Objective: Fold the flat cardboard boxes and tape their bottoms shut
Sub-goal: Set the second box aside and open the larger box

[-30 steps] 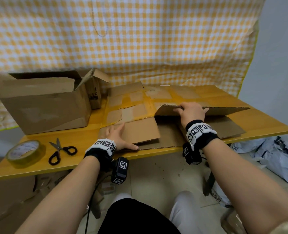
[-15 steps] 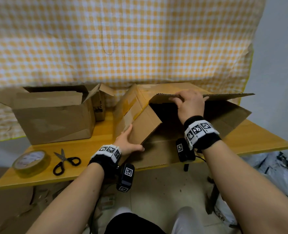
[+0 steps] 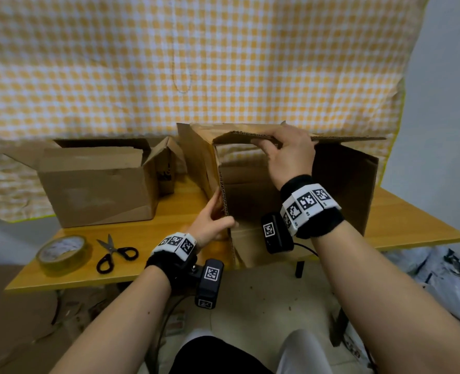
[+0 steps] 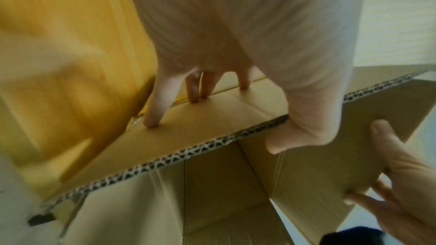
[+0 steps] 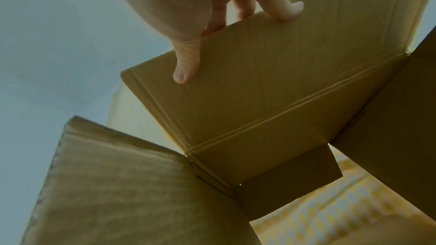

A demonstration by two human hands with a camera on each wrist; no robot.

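A brown cardboard box [image 3: 345,184] stands opened into a tube on the wooden table [image 3: 412,228], its open end facing me and its flaps spread. My right hand [image 3: 285,149] pinches the edge of the top flap [image 5: 271,81], thumb underneath and fingers on top. My left hand [image 3: 214,220] grips the corrugated edge of the left side flap [image 4: 212,118], fingers outside and thumb inside. In the left wrist view the right hand [image 4: 401,183] shows at the lower right on the top flap. The far end of the box is hidden.
An open assembled box [image 3: 96,184] stands at the back left of the table. A roll of yellowish tape [image 3: 61,252] and black-handled scissors [image 3: 115,255] lie near the front left edge. A checked cloth [image 3: 223,63] hangs behind. Bags [image 3: 439,279] lie on the floor at right.
The box lay flat on the table; my right hand has lifted its upper panel, opening it into a tube. My left hand moved from pressing the flat cardboard to gripping the left flap.
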